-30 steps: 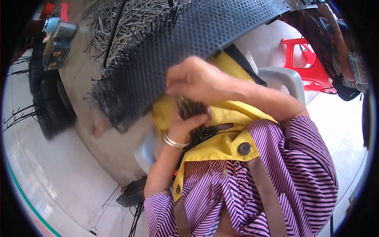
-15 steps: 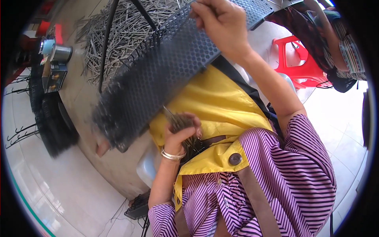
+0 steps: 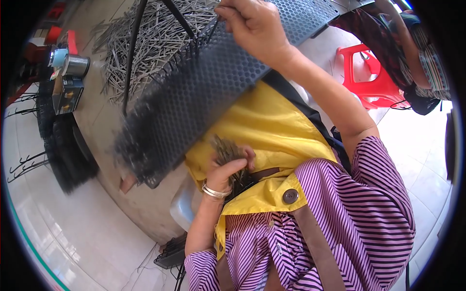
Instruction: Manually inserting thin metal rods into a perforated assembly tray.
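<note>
A long black perforated panel [image 3: 194,85] lies slantwise before me, from lower left to upper right. Dark hooked pieces stick out along its far edge, and its left end is blurred. My right hand [image 3: 255,31] is over the far edge with thumb and fingers pinched together. A thin dark piece shows just below the fingertips, but I cannot make out whether they hold it. My left hand [image 3: 228,169], wearing a bracelet, is closed round a bundle of thin grey-brown strips [image 3: 225,151] above the yellow apron [image 3: 252,116] on my lap. The bundle's lower end is partly hidden.
A large heap of grey metal strips [image 3: 150,43] covers the floor beyond the panel, behind dark metal legs [image 3: 132,63]. At left are a tin can [image 3: 75,65], a box [image 3: 68,94] and black hooked racks [image 3: 65,150]. A red stool [image 3: 364,72] and another person [image 3: 412,43] are at right.
My right hand has shifted left along the panel's far edge. My left hand has moved slightly right, and the bundle's upper end has drawn away from the panel's near edge.
</note>
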